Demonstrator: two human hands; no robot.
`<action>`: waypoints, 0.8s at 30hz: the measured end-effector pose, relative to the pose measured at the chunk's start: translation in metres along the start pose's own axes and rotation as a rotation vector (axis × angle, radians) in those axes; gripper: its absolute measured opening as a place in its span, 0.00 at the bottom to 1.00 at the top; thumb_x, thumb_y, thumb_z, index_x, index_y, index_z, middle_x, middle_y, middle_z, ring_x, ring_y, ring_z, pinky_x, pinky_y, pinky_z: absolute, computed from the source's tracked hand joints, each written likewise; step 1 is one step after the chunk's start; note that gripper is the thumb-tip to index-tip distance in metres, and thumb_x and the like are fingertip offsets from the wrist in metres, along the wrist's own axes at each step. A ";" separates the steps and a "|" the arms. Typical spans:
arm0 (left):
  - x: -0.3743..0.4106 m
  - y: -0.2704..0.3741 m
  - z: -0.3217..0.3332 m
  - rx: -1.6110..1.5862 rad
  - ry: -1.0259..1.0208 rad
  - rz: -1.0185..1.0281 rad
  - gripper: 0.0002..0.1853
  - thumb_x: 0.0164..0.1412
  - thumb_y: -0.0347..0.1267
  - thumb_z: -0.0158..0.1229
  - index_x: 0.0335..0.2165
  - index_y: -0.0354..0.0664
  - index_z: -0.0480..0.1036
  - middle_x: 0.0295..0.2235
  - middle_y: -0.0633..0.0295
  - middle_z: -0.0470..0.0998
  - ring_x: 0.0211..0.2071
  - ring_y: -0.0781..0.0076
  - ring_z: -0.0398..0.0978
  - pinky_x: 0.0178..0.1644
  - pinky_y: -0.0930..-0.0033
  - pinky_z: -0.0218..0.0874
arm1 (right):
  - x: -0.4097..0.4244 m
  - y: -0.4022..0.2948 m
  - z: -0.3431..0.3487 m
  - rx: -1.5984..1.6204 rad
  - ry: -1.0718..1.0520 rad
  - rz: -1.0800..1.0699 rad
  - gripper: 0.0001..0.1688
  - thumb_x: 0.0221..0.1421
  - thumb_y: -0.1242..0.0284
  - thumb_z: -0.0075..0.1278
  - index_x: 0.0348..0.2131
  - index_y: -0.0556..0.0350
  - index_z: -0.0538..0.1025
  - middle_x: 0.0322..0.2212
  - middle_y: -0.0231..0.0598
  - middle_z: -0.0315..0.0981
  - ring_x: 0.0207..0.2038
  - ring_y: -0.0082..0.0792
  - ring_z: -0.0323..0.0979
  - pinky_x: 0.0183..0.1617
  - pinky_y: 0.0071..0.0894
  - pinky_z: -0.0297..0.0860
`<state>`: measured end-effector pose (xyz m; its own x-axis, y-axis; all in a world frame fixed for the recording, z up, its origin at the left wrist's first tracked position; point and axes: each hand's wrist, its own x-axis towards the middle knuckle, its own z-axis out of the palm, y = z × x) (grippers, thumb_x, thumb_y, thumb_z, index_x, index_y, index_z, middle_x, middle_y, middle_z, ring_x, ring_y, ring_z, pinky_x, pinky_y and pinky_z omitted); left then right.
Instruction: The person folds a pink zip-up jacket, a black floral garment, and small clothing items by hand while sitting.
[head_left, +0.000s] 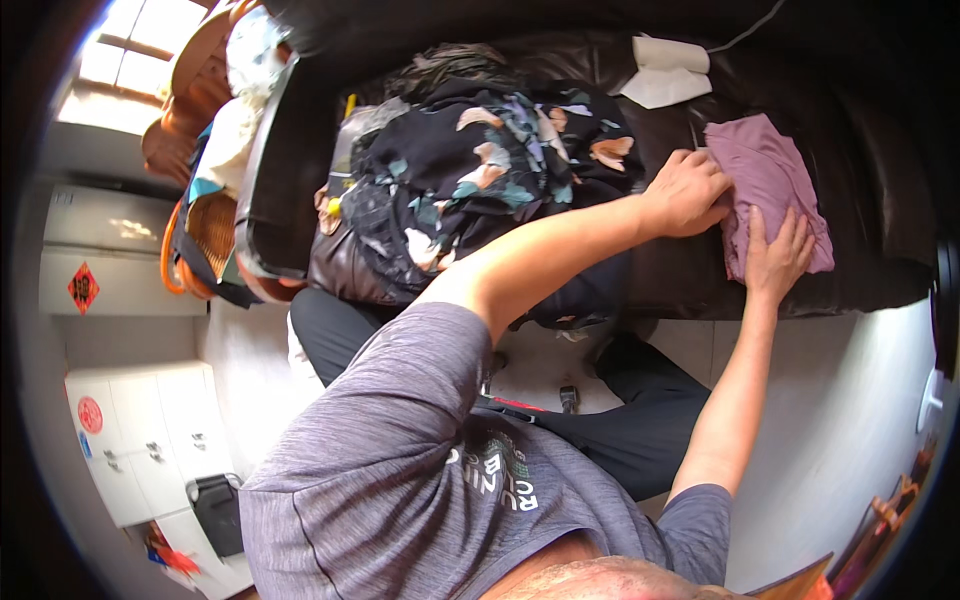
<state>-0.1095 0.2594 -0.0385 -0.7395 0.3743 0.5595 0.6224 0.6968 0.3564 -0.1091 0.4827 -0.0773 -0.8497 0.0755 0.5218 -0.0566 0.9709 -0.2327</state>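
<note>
A pink cloth garment (772, 169), folded into a bundle, lies on the dark leather sofa (675, 277). My left hand (690, 193) is at the garment's left edge, its fingers curled in; whether they pinch the cloth is hard to see. Spread over the garment's lower part, my right hand (780, 251) presses down with its fingers apart. To the left is a heap of dark floral fabric (480, 172) with orange, teal and white patterns.
A roll of white paper (671, 67) lies behind the garment, near a thin cable. At the left stand the sofa's armrest (259, 165), a wicker basket (210, 225) and further bags. White cabinets (142, 435) stand at the lower left.
</note>
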 end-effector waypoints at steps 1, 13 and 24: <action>-0.016 0.006 -0.017 0.022 -0.081 -0.051 0.23 0.52 0.39 0.67 0.46 0.42 0.76 0.41 0.57 0.77 0.51 0.52 0.70 0.57 0.51 0.58 | 0.002 -0.001 -0.002 0.004 -0.024 0.011 0.48 0.59 0.36 0.47 0.61 0.54 0.70 0.65 0.54 0.60 0.67 0.65 0.54 0.70 0.57 0.50; -0.155 -0.034 -0.167 0.661 -0.101 -0.467 0.36 0.42 0.45 0.73 0.52 0.48 0.73 0.48 0.59 0.74 0.57 0.54 0.65 0.68 0.43 0.42 | -0.021 -0.121 -0.063 0.290 0.028 -0.473 0.38 0.61 0.46 0.54 0.57 0.56 0.73 0.60 0.47 0.68 0.67 0.56 0.56 0.69 0.55 0.53; -0.162 0.018 -0.209 0.126 0.315 -0.239 0.05 0.56 0.30 0.66 0.29 0.42 0.78 0.29 0.59 0.80 0.39 0.53 0.77 0.49 0.54 0.65 | -0.058 -0.209 -0.064 0.579 -0.297 -0.833 0.41 0.51 0.64 0.63 0.61 0.58 0.68 0.59 0.50 0.67 0.66 0.53 0.59 0.68 0.49 0.57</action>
<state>0.0754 0.0835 0.0342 -0.7324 0.0009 0.6809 0.3922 0.8180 0.4208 -0.0141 0.2897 -0.0063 -0.5170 -0.6994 0.4935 -0.8560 0.4278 -0.2904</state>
